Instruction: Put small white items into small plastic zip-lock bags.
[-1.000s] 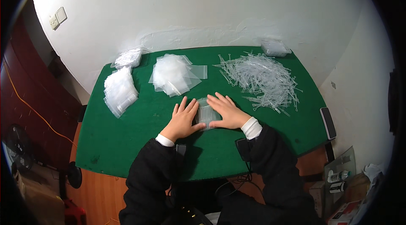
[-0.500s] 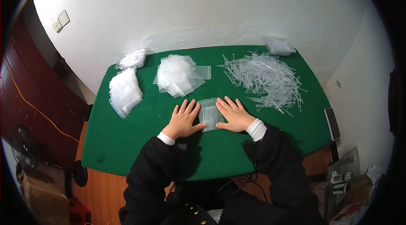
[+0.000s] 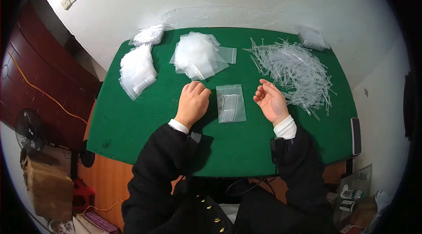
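Note:
A clear zip-lock bag [image 3: 231,104] lies flat on the green-covered table between my hands. Inside its lower part is a row of thin clear plastic sticks. Left of the bag, my left hand [image 3: 193,103] hovers with its fingers curled in and the palm hidden; nothing shows in it. To the right, my right hand [image 3: 271,102] is turned palm inward, fingers loosely bent and apart, holding nothing. Neither hand touches the bag. Beyond my right hand spreads a large pile of loose clear plastic sticks [image 3: 294,69], some with looped ends.
Loose empty bags [image 3: 198,54] lie in a heap at the far middle. Filled bags [image 3: 138,70] fan out at the left, with a bundle [image 3: 149,35] behind them. Another clear bundle [image 3: 313,39] sits far right. A phone-like device [image 3: 356,136] is at the right edge.
Both hands have lifted off the bag and moved apart, from lying flat to bent fingers. The bag now shows whole. My view has shifted, so the table sits higher in it.

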`<state>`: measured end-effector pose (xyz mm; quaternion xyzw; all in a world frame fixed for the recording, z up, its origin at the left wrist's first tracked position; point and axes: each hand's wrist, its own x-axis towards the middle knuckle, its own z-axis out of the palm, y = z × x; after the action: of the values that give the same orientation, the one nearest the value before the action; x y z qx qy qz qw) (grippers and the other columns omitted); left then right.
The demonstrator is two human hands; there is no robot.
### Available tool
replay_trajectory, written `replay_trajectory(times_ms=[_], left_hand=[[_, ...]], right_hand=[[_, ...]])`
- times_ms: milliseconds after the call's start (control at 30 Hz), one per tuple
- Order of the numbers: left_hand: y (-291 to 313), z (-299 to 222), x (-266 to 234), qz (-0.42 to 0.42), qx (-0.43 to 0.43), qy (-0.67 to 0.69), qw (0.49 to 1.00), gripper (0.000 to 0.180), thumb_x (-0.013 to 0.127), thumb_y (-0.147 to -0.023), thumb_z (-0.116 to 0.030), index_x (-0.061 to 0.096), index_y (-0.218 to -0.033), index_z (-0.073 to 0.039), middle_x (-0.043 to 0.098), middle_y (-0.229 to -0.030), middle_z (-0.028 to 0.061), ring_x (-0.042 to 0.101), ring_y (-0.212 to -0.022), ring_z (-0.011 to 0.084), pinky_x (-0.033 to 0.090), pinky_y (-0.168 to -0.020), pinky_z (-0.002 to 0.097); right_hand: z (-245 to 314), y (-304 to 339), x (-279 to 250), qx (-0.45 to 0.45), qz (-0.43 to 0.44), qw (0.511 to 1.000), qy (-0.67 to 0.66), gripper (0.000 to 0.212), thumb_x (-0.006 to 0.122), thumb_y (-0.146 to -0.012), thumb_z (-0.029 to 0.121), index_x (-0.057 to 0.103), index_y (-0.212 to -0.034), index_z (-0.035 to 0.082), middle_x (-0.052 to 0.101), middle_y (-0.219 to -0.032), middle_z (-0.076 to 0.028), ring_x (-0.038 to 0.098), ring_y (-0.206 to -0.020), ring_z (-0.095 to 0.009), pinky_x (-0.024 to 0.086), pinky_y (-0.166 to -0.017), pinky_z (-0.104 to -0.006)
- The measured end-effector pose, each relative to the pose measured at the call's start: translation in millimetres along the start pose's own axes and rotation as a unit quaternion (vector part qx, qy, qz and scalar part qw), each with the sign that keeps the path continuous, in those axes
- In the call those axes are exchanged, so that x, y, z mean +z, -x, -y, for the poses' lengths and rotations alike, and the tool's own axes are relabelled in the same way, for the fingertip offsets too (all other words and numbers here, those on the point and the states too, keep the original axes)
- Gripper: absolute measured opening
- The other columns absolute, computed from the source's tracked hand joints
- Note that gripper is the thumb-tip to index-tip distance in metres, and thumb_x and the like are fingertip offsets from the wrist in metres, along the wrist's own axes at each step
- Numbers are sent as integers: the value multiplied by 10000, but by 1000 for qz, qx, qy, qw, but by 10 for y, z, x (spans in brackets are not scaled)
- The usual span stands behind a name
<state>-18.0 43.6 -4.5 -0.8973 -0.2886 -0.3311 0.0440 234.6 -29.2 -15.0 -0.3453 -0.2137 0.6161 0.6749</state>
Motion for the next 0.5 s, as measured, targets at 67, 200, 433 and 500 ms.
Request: replay_trajectory(times_ms=[67, 200, 433, 500], left_hand=[[-4, -43, 2, -4, 26, -41, 999, 129, 579, -657, -74, 545, -782, -66, 508, -789, 68, 511, -854, 251, 406, -743, 344], [-2, -78, -51, 0, 100, -98, 990, 124, 568, -636, -64, 537, -755, -80, 483, -754, 50, 507, -824, 220, 398, -725, 327], [-9, -81, -129, -70, -122, 48, 989, 72, 584, -699, -52, 559, -766, -48, 542, -764, 77, 539, -764, 245, 431, -663, 341], [-58, -150, -160, -39, -136, 88, 986, 80, 590, -711, -52, 567, -786, -36, 551, -770, 79, 548, -745, 243, 440, -642, 335]], right_hand=[[29, 21, 3, 1, -1, 1000, -7, 165, 509, -863, 121, 511, -996, 23, 555, -865, -34, 529, -803, -131, 427, -716, -282], [25, 38, 151, -249, -47, 841, 478, 81, 530, -828, 87, 553, -890, 40, 548, -750, -16, 518, -729, -151, 420, -671, -298], [-30, 56, 293, -477, 184, 467, 721, 59, 602, -700, 56, 573, -745, 33, 533, -690, -57, 503, -710, -258, 409, -674, -356], [-29, 49, 266, -435, 152, 585, 668, 80, 615, -703, 79, 574, -755, 33, 551, -731, -53, 508, -734, -251, 408, -689, -358]])
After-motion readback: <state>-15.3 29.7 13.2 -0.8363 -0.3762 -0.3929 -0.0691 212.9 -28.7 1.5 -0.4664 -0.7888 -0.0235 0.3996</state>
